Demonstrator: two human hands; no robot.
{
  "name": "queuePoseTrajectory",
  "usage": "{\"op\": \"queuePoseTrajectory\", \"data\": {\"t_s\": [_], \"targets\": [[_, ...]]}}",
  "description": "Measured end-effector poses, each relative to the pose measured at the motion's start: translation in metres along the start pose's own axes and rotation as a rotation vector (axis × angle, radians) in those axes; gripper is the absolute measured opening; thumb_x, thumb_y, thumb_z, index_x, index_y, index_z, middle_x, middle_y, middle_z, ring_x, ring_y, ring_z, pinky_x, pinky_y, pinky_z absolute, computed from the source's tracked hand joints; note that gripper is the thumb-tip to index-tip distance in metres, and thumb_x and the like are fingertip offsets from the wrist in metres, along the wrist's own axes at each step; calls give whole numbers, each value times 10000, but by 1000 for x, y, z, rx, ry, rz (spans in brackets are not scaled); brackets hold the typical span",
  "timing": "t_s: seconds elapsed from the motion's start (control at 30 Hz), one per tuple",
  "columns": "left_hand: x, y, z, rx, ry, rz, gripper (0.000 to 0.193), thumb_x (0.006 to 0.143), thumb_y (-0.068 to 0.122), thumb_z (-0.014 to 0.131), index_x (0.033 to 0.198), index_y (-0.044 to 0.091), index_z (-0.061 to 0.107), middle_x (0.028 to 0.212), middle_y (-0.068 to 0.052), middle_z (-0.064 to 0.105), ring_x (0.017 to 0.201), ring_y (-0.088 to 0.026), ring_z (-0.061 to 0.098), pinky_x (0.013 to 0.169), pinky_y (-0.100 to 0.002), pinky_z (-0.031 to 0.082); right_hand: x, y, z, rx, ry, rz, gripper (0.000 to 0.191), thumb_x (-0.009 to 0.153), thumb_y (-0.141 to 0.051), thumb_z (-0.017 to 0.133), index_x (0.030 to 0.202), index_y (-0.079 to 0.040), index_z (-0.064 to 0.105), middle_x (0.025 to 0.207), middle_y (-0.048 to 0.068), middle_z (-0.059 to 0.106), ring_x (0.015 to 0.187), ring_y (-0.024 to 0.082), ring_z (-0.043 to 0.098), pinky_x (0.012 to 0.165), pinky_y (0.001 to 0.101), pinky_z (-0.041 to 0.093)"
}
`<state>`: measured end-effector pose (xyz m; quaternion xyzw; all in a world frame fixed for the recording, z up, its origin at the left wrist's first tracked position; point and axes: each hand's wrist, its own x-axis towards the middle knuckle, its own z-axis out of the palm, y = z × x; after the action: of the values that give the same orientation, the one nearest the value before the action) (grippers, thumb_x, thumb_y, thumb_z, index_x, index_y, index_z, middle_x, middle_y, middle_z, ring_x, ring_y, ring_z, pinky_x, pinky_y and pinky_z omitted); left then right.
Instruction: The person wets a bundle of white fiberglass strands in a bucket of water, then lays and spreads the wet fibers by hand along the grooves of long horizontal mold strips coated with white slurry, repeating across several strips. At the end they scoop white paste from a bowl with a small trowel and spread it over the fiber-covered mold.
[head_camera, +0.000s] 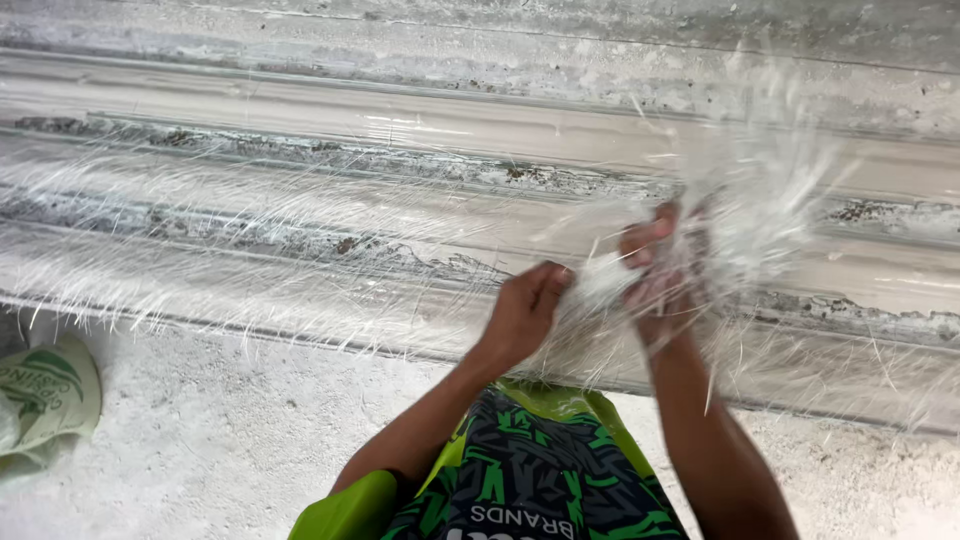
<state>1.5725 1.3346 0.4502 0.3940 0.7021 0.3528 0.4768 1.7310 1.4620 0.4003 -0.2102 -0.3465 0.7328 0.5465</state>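
From the head camera we look down on our two bare hands, raised over a long, pale ribbed panel (300, 130) that runs across the whole picture. Our left hand (525, 312) is curled into a loose fist, its fingers pressed together around a tuft of white, glassy fibres (605, 282). Our right hand (660, 270) sits just beside it, fingers bent and pinching the same tuft from the other side, partly veiled by the strands. From the right hand the fibres fan up and outward in a blurred spray, and more of them lie spread thin along the panel to the left. Below the panel we see rough, whitish ground (200, 440). A green and white bag (45, 395) lies at the left edge. Our green patterned garment (530, 480) shows at the bottom.
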Motion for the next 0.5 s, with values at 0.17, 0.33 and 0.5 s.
{"op": "queuePoseTrajectory", "data": {"t_s": [0.17, 0.33, 0.5], "targets": [[27, -46, -71, 352, 433, 728, 158, 1082, 108, 510, 1012, 39, 634, 887, -136, 726, 698, -225, 703, 543, -325, 570, 47, -80, -58, -31, 10, -294, 344, 1193, -396, 456, 1113, -71, 537, 893, 34, 610, 579, 110, 485, 506, 257, 388], [54, -83, -129, 712, 403, 482, 188, 1057, 165, 528, 956, 57, 643, 808, -113, 726, 725, -284, 686, 581, -445, 550, 65, -138, -88, -109, 50, -423, 324, 1186, -365, 469, 1113, -60, 553, 883, 35, 620, 601, 106, 500, 512, 244, 399], [56, -111, -143, 982, 483, -86, 293, 1119, 244, 464, 975, 73, 653, 682, -86, 720, 771, -276, 700, 989, -629, 423, 27, -97, -66, 165, -37, -293, 237, 1153, -286, 524, 1193, -56, 563, 949, 60, 641, 699, 113, 572, 569, 223, 473]]}}
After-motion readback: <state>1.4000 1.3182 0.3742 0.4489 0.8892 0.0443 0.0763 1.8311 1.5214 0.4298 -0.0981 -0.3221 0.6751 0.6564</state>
